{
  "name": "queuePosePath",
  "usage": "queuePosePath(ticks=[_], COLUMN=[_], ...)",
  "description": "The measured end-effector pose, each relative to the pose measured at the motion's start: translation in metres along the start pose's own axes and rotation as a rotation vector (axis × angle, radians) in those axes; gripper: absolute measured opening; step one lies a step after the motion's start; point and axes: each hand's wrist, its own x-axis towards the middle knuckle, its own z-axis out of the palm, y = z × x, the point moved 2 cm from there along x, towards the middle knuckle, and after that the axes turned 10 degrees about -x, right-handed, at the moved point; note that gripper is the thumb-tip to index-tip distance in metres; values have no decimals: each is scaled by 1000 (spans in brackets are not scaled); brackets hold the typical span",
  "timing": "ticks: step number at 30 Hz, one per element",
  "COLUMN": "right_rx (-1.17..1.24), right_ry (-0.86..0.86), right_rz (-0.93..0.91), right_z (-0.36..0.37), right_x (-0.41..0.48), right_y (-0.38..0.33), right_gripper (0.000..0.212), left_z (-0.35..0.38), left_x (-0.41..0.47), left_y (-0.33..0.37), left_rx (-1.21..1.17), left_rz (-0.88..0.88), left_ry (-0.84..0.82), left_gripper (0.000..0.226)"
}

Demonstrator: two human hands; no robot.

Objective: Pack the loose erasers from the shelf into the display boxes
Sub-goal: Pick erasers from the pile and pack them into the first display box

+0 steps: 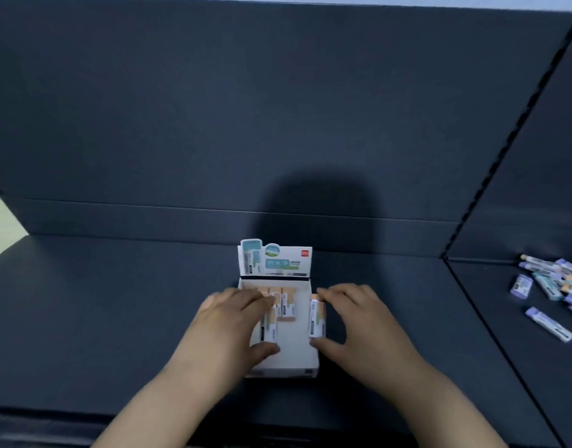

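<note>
A white display box [296, 363] with an upright printed header card [273, 260] stands on the dark shelf, open at the top. Several orange-and-white erasers [286, 307] lie inside it toward the back left. My left hand [233, 321] reaches into the left side of the box and holds an eraser [270, 331] between fingers and thumb. My right hand [352, 321] grips another orange-and-white eraser [317, 320] lengthwise between fingertips and thumb, at the box's right wall.
A pile of loose erasers [556, 282] in purple, teal and orange wrappers lies on the adjoining shelf section at the far right. A dark back panel [213, 124] rises behind the box. The shelf's front edge [52, 412] runs close below my forearms.
</note>
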Motion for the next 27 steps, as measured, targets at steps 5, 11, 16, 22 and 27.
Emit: queuePosePath(ticks=[5,11,16,22,27], right_rx=[-56,-226,-356,-433,-439], right_ry=[-30,-169,-227,-276,-284], right_rz=[94,128,127,141,188], right_z=[9,18,24,23,21], right_x=[8,20,35,51,59], right_y=[-20,-31,-34,-37,-39], right_gripper=[67,61,53,40,34], left_z=[-12,0,9,15,17], left_x=[-3,4,10,13,10], left_y=[-20,-27,-27,-33,-38], left_rx=[-6,182,229,147,55], left_rz=[30,42,12,-24,-78], left_ry=[-176,-316,-414,-480,-492], left_gripper=[63,45,40,41,43])
